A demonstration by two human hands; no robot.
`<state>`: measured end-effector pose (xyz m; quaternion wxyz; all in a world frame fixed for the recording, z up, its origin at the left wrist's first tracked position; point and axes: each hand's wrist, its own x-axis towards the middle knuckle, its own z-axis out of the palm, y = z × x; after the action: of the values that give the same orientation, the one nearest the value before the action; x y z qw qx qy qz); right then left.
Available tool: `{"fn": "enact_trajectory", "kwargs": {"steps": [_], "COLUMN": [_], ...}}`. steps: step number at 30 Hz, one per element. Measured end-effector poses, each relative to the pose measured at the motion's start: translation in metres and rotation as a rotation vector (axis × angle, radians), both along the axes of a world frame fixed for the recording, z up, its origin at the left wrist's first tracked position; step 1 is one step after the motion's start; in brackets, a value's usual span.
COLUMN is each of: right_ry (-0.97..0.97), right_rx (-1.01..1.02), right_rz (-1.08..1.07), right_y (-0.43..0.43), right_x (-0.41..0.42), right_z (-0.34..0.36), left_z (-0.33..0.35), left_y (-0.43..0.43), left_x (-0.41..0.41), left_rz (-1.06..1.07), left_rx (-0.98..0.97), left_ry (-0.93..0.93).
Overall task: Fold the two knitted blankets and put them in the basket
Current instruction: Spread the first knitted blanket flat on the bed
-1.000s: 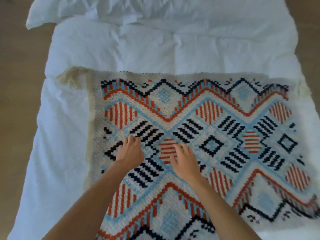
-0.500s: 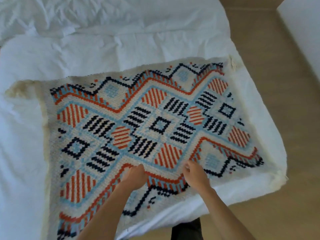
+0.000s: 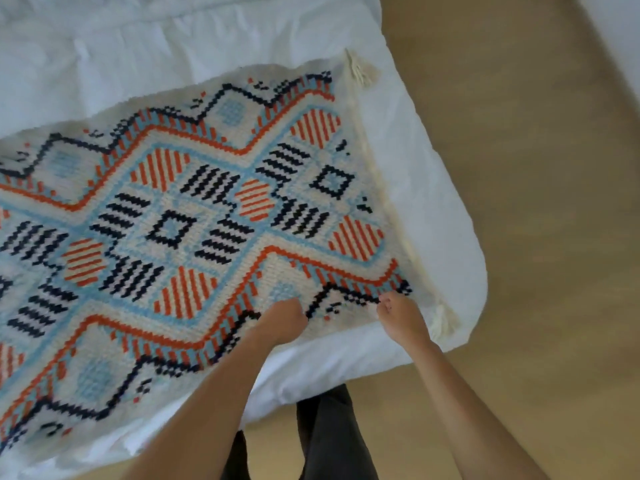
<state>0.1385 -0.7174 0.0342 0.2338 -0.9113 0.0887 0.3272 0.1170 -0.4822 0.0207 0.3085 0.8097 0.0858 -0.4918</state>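
Note:
One knitted blanket (image 3: 194, 216), cream with orange, navy and light blue geometric patterns and corner tassels, lies spread flat on the bed. My left hand (image 3: 284, 320) sits on its near edge with fingers curled into the knit. My right hand (image 3: 401, 315) pinches the same edge closer to the near right corner, just left of a tassel (image 3: 445, 323). The hands are about a hand's width apart. No second blanket or basket is in view.
The blanket lies on a white duvet (image 3: 415, 188) whose corner ends at the right. A light wooden floor (image 3: 536, 168) runs along the right side and below. My dark-trousered legs (image 3: 329, 438) stand at the bed's edge. A white surface (image 3: 620, 36) shows at top right.
My hands left the blanket's middle, where they lay flat, and travelled along its near edge toward the right corner, fingers now curled. My view swung right, showing the bed's corner and the floor.

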Motion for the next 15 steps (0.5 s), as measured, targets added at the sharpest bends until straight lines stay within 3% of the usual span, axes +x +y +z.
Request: {"fn": "enact_trajectory", "kwargs": {"steps": [6, 11, 15], "right_ry": [-0.113, -0.037, -0.03], "right_rx": [-0.092, -0.194, -0.093], "right_rz": [-0.039, -0.031, -0.194], "right_y": [-0.073, -0.089, -0.088], "right_x": [0.028, 0.052, 0.063], "right_z": [-0.03, -0.055, -0.069], "left_z": [-0.02, -0.037, -0.042], "left_y": [-0.091, -0.124, -0.128], "left_x": [0.043, 0.063, 0.071], "left_rz": [0.004, -0.136, -0.11], "left_rx": [-0.063, -0.005, 0.003], "left_ry": [-0.01, -0.022, -0.028]}}
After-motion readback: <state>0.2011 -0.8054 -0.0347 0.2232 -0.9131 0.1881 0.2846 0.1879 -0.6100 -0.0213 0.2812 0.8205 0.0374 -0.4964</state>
